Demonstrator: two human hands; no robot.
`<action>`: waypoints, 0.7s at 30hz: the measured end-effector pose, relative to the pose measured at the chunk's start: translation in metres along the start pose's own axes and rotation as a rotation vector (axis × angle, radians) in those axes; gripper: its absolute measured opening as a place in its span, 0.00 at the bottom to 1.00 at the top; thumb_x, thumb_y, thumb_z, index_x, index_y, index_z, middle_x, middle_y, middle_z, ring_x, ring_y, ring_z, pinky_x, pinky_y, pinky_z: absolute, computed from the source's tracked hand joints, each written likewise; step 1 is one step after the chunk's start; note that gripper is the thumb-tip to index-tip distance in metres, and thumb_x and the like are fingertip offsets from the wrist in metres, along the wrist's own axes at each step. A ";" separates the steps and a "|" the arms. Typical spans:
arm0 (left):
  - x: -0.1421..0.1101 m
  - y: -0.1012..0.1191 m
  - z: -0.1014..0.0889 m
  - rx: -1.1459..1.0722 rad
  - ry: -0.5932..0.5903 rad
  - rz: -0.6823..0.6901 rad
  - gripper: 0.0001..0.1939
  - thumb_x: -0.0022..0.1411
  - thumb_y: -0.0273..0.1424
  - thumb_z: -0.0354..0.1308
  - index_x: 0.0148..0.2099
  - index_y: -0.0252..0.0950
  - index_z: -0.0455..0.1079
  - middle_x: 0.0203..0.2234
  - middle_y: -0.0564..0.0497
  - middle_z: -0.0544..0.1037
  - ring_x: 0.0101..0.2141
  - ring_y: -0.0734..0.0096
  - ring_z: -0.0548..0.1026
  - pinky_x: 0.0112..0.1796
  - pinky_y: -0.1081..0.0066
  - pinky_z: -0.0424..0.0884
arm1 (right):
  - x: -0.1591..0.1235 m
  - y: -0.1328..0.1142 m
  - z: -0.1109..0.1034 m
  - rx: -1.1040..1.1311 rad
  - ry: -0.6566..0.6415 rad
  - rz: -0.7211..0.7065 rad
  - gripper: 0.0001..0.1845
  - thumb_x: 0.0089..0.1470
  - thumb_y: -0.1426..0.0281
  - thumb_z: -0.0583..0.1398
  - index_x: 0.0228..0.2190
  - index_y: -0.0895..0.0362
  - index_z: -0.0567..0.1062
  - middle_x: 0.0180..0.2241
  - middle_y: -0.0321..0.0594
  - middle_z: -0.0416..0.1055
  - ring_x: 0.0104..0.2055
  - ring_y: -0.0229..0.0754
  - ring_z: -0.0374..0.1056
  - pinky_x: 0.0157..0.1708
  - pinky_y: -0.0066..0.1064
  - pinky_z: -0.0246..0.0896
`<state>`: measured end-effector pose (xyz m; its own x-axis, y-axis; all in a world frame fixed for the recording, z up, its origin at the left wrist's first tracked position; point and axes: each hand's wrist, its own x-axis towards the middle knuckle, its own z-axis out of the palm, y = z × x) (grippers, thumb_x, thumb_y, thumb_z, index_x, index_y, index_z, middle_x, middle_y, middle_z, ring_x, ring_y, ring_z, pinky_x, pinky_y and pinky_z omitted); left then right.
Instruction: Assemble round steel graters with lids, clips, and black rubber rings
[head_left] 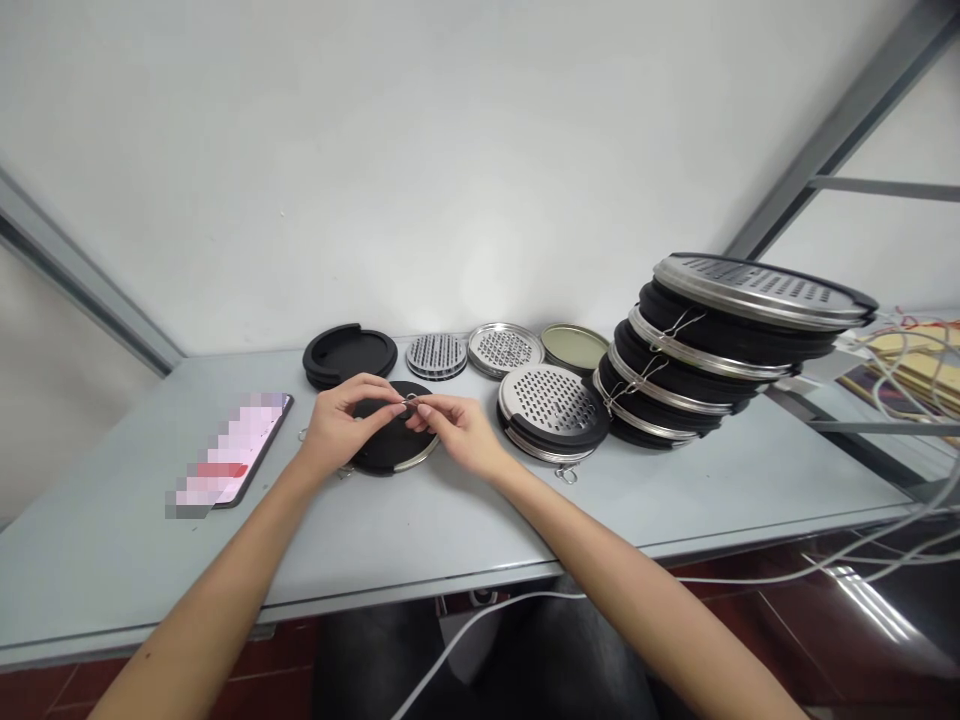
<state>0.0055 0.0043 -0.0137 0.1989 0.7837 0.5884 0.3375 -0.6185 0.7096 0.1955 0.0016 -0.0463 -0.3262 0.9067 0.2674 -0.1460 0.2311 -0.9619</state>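
Observation:
My left hand [341,425] and my right hand [463,432] meet with fingertips pinched on a small, thin metal wire piece [409,402]; its exact shape is partly hidden by the fingers. Under them lies a round black disc [384,452] with a silver rim along its front edge. Small wire loops [345,472] stick out at that disc's front left. Just right of my right hand sits a stack with a perforated silver grater disc [553,402] in a black holder, and wire loops [568,474] at its front.
Along the wall stand black round holders [352,350], stacked slotted discs [436,352], a silver-rimmed perforated disc [506,348] and an olive round lid [576,346]. A tall leaning stack of grater discs [697,370] rises at right. A phone [236,450] lies left; a white cable [480,615] hangs in front.

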 end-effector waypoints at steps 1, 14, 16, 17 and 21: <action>0.000 0.000 0.000 0.000 -0.002 0.000 0.03 0.57 0.33 0.66 0.34 0.40 0.79 0.32 0.50 0.79 0.36 0.67 0.77 0.42 0.65 0.73 | 0.000 0.001 0.000 0.017 -0.007 -0.001 0.22 0.56 0.54 0.60 0.42 0.58 0.78 0.31 0.41 0.79 0.35 0.41 0.75 0.41 0.35 0.71; -0.001 0.005 0.005 -0.008 -0.061 -0.002 0.03 0.54 0.32 0.67 0.32 0.38 0.78 0.30 0.50 0.81 0.33 0.67 0.78 0.37 0.69 0.74 | 0.002 -0.001 0.000 0.005 -0.024 0.036 0.14 0.60 0.62 0.56 0.43 0.57 0.74 0.32 0.40 0.77 0.34 0.38 0.73 0.38 0.31 0.67; -0.002 0.006 0.004 0.018 -0.085 -0.015 0.04 0.56 0.32 0.67 0.33 0.38 0.78 0.30 0.50 0.81 0.33 0.66 0.78 0.37 0.69 0.74 | 0.001 -0.001 0.000 0.001 0.006 0.046 0.12 0.60 0.64 0.57 0.43 0.56 0.72 0.31 0.39 0.78 0.34 0.38 0.74 0.38 0.31 0.67; -0.002 0.006 0.004 0.035 -0.090 -0.023 0.04 0.56 0.33 0.66 0.33 0.38 0.78 0.30 0.50 0.81 0.33 0.66 0.79 0.37 0.69 0.74 | 0.001 -0.002 0.000 -0.002 0.020 0.052 0.11 0.61 0.64 0.56 0.43 0.56 0.71 0.31 0.39 0.78 0.34 0.38 0.74 0.38 0.31 0.67; -0.002 0.005 0.003 0.069 -0.056 -0.060 0.06 0.58 0.34 0.64 0.33 0.37 0.78 0.30 0.49 0.81 0.33 0.67 0.78 0.35 0.70 0.74 | 0.000 -0.004 0.000 0.001 0.056 0.074 0.09 0.62 0.62 0.55 0.40 0.54 0.70 0.30 0.38 0.77 0.34 0.38 0.75 0.38 0.31 0.67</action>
<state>0.0095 -0.0003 -0.0126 0.2266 0.8226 0.5215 0.4123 -0.5661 0.7138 0.1960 0.0002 -0.0421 -0.2829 0.9397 0.1919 -0.1247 0.1624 -0.9788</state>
